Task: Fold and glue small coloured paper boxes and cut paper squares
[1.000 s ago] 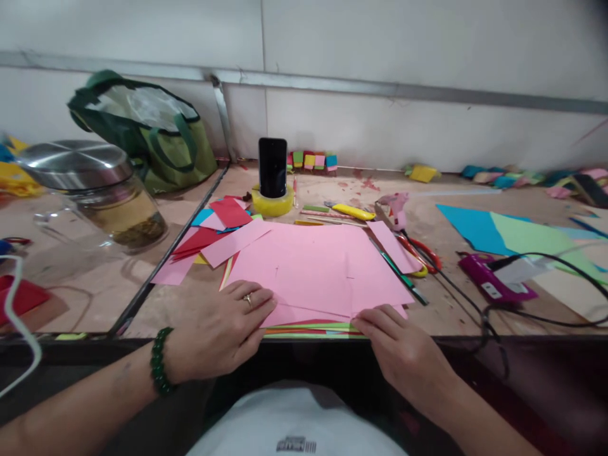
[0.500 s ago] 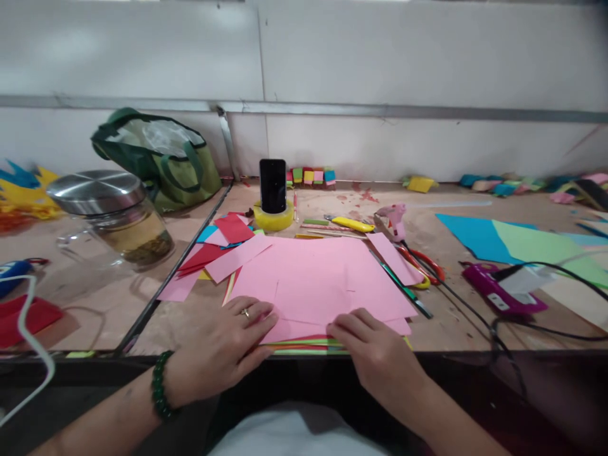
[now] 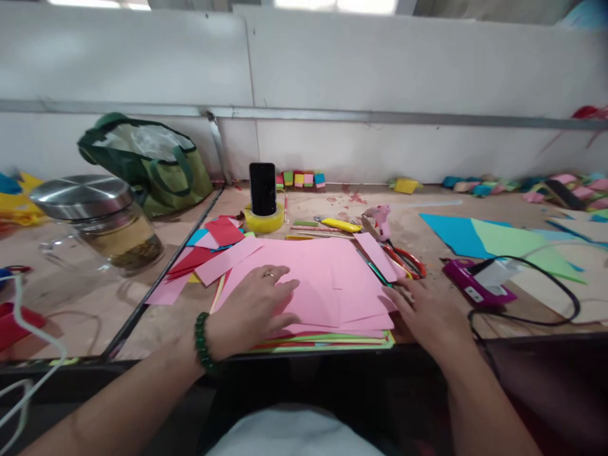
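Note:
Pink paper sheets (image 3: 304,272) lie atop a stack of coloured paper (image 3: 327,341) at the table's front edge. A small cut or pencil mark shows on the top sheet. My left hand (image 3: 259,301), with a ring and a green bead bracelet, rests over the left part of the pink sheets, fingers spread. At the right edge of the stack is my right hand (image 3: 425,310), its fingers apart and reaching to the lower end of a slim green pen (image 3: 373,266). Whether the fingertips touch the pen is unclear. A narrow pink strip (image 3: 377,256) lies beside the pen.
Beyond the paper are a yellow cutter knife (image 3: 341,224), orange-handled scissors (image 3: 411,261), a pink glue gun (image 3: 380,221) and a phone (image 3: 263,190) standing in yellow tape (image 3: 264,221). A glass jar (image 3: 114,228) stands left; a purple power strip (image 3: 477,285) with cables lies right.
My left hand has moved up and right onto the pink sheets, its fingers spreading. My right hand has left the paper's front edge and moved right to the green pen. The view has shifted slightly.

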